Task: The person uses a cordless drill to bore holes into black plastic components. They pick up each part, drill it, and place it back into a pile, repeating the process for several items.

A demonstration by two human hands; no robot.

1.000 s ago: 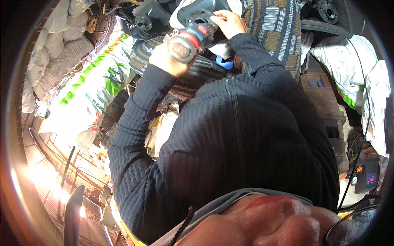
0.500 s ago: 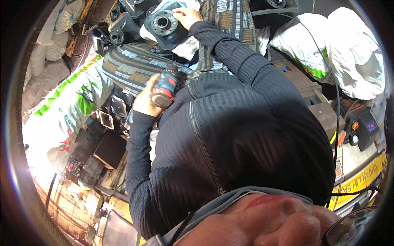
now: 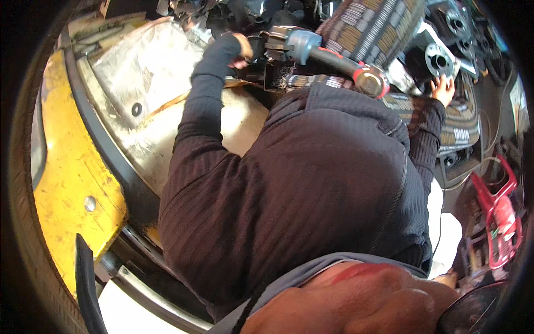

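The dark flanged part with round hub is at the person's right, over the patterned trousers; the right hand has its fingers at the near edge, but I cannot tell whether they clamp it. The blue-and-red power tool lies across the lap, between the two hands, which are well apart. The left arm reaches forward, bent at the elbow; the left hand is partly hidden by its sleeve, so its grip I cannot tell. Dark pieces beyond it are cut off by the upper edge.
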